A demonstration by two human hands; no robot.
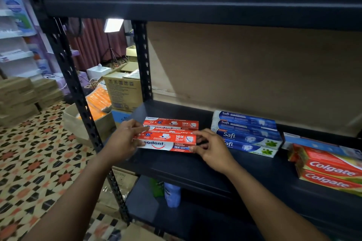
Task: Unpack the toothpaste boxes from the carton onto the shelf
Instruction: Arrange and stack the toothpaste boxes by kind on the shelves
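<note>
Stocking looks partway done: your left hand [125, 141] and right hand [211, 148] pinch a red box [168, 142] by its ends over the shelf [195, 164], just before a second red box [172, 123]. Safi boxes [246, 133] and Colgate boxes [329, 170] already lie there.

A shop stockroom: black perforated steel rack [195, 6], blue Safi toothpaste boxes [246, 129] and red Colgate boxes [331, 170] stacked right of the gripped red-and-white Pepsodent box [168, 142], brown cardboard cartons [123, 90] behind-left
</note>
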